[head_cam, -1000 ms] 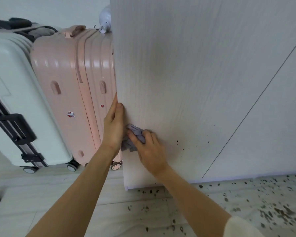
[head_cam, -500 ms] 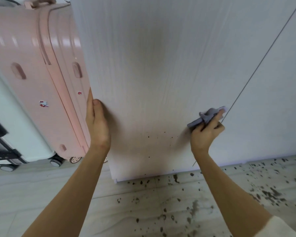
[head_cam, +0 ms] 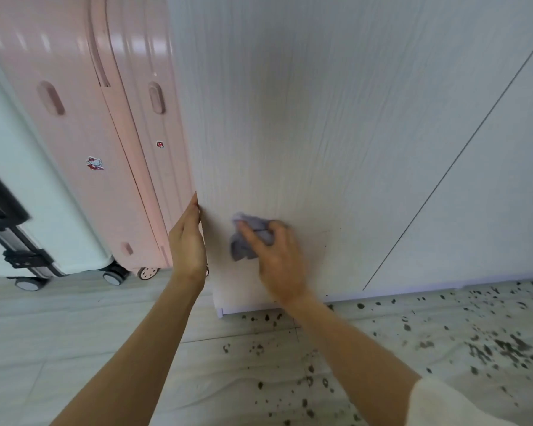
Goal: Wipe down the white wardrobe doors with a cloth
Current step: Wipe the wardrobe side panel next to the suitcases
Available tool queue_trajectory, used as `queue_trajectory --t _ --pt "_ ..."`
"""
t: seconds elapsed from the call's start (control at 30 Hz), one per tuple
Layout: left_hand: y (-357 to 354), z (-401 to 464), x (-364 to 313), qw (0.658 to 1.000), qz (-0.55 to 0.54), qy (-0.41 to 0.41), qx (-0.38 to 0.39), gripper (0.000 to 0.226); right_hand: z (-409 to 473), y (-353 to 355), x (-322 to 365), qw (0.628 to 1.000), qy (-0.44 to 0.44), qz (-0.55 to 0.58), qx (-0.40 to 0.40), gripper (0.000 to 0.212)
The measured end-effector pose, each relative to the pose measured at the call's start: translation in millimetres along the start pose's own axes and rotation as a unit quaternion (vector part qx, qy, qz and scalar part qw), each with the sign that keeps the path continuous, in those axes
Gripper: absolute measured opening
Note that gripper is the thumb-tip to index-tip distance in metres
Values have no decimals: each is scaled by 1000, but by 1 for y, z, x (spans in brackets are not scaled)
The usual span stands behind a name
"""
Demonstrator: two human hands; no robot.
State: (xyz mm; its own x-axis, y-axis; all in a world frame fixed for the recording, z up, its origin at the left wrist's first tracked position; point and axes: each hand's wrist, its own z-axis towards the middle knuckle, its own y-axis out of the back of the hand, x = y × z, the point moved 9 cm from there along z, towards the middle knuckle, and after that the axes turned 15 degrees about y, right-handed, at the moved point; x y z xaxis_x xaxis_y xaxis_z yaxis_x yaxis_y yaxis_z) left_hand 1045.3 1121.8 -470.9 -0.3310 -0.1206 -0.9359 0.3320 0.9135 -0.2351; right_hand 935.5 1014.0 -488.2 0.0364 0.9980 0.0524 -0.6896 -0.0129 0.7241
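A white wardrobe door [head_cam: 305, 118] with faint wood grain fills the middle of the view, swung open toward me. My right hand [head_cam: 279, 259] presses a crumpled grey-purple cloth [head_cam: 246, 238] flat against the door's lower part, near its left edge. My left hand [head_cam: 187, 241] grips that free left edge of the door, thumb on the front face, fingers hidden behind it. A few small dark specks mark the door to the right of the cloth. A second white door [head_cam: 490, 195] lies to the right beyond a thin dark gap.
A pink hard-shell suitcase [head_cam: 105, 133] on wheels stands just left of the door, touching distance from my left hand. A white suitcase [head_cam: 28, 179] with black latches is further left. The pale floor [head_cam: 74, 333] has many dark specks [head_cam: 490, 348] at the lower right.
My right hand has swept the cloth leftward across the lower door, from near the gap between doors back toward the left edge. My left hand stays on the door's edge.
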Motion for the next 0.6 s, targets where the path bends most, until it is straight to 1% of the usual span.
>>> queue_trajectory --t 0.03,0.07,0.1,0.13,0.17,0.2,0.23,0.3,0.33,0.37,0.4,0.43,0.47,0.5,0.53,0.57,0.6 --pt "0 -1 3 1000 3 1 -7 39 -10 11 -23 999 -40 0 2 74" --pt "1 -3 4 1000 0 0 -17 45 -22 21 -45 997 -79 3 0 70" --pt "2 -3 7 999 -5 -1 -34 50 -34 35 -69 991 -126 27 -35 59" --pt "3 -4 8 998 -10 0 -56 52 -43 54 -93 976 -184 62 -98 40" --pt "3 -5 8 997 -9 -4 -80 51 -53 78 -110 953 -235 88 -167 26" --pt "4 -5 9 995 -7 -11 -95 50 -68 98 -127 920 -301 99 -232 28" --pt "4 -5 11 994 -5 -21 -103 49 -82 112 -141 889 -353 101 -276 31" --pt "6 -5 14 994 -15 -33 -101 48 -98 118 -162 821 -429 125 -355 32" --pt "8 -4 16 995 -25 -35 -95 47 -98 117 -162 799 -440 135 -386 31" --pt "8 -1 20 996 -31 -31 -83 44 -95 114 -158 793 -435 139 -402 31" --pt "8 2 22 997 -40 -28 -66 38 -91 109 -150 781 -409 165 -442 33" --pt "8 3 22 998 -47 -22 -44 34 -84 97 -137 784 -377 197 -452 36" --pt "6 3 21 999 -44 -19 -20 32 -72 81 -118 787 -358 231 -446 41" --pt "5 3 20 999 -33 -18 5 33 -57 65 -95 812 -325 237 -424 44" --pt "5 5 19 999 -9 -17 27 36 -41 49 -70 847 -278 235 -389 39" --pt "6 8 17 999 22 -14 46 40 -25 33 -39 894 -223 214 -326 25" --pt "9 10 15 997 54 -9 62 43 -10 11 -6 947 -157 151 -236 30"
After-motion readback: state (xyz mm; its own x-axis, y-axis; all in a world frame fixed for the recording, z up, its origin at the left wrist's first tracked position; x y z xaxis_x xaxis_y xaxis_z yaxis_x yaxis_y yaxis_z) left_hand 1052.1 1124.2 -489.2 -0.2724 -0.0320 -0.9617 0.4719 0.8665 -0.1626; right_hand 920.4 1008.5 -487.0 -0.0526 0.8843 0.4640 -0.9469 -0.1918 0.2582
